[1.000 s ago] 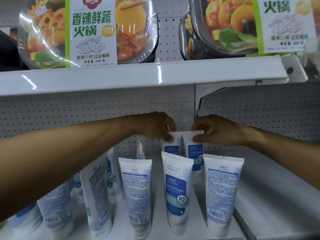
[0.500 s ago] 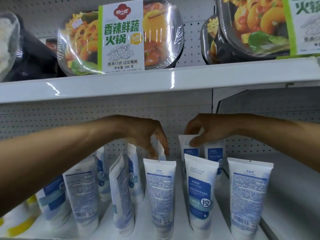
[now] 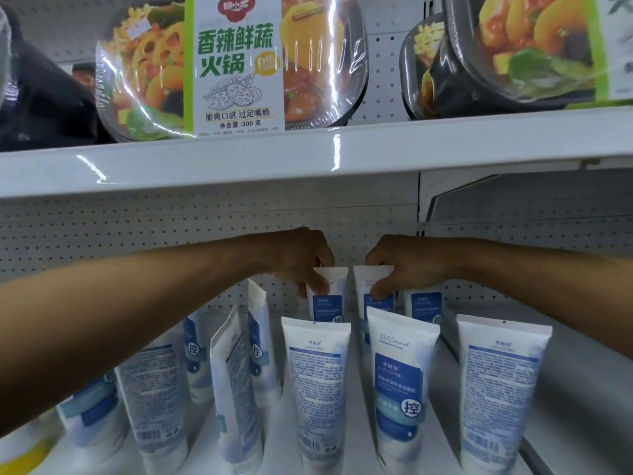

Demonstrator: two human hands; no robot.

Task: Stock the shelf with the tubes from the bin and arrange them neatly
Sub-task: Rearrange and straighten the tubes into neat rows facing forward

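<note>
Several white tubes with blue labels stand cap-down on the lower white shelf. My left hand pinches the top of a back-row tube. Just right of it, my right hand pinches the top of the neighbouring back-row tube. Another back tube stands to the right. In the front row, three upright tubes face me. Left of them, tubes stand turned at angles. The bin is out of view.
The upper shelf edge hangs low over my hands and carries wrapped hotpot bowls. A pegboard back wall closes the rear. A yellow item shows at the bottom left corner.
The view has shifted left and closer. My left hand moved from a gap between tubes onto the top of a back-row tube, now pinched. My right hand keeps its tube.
</note>
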